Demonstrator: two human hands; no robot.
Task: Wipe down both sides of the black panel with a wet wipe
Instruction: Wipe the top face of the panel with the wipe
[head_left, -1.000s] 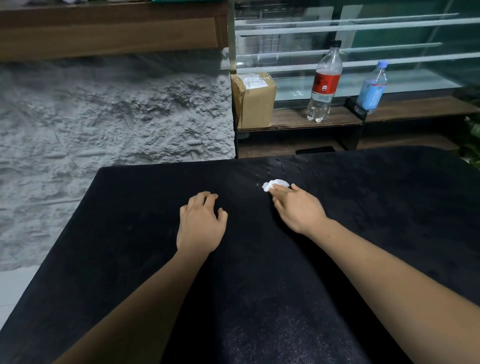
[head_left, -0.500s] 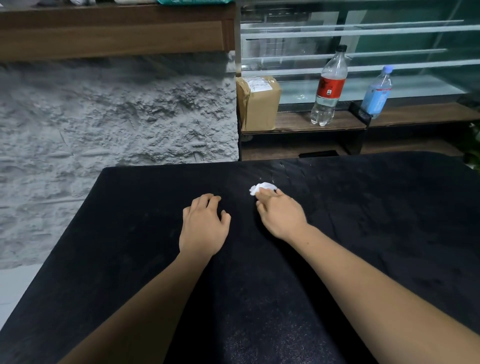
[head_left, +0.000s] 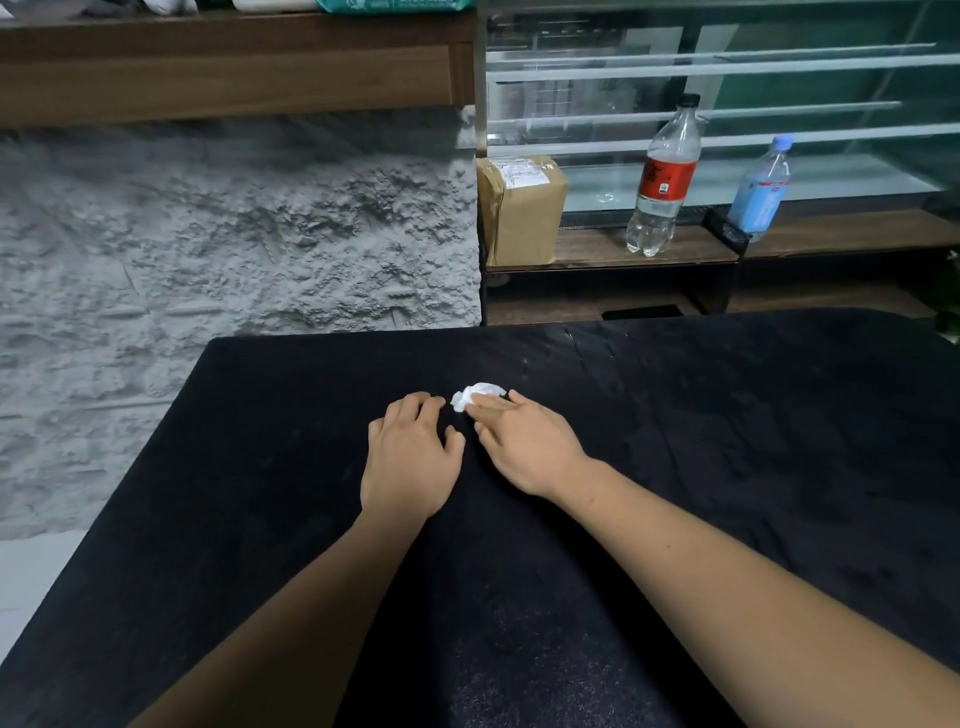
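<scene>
Black panel (head_left: 727, 467) lies flat and fills the foreground; its edges run out of frame, so long axis unclear. Left hand (head_left: 410, 462) palm-down on it, fingers loosely curled, holding nothing. Right hand (head_left: 524, 447) just beside, straight fingers pressing crumpled wet wipe (head_left: 480, 392) onto panel. Beyond: cardboard box (head_left: 519, 213) on shelf (head_left: 592, 252).

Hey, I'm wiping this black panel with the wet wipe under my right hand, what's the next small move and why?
Probably slide the right hand and wet wipe rightward across the black panel. The wipe sits under its fingers right beside the left hand, which rests on the panel, so that way is blocked, while a wide stretch of panel lies to the right.
</scene>
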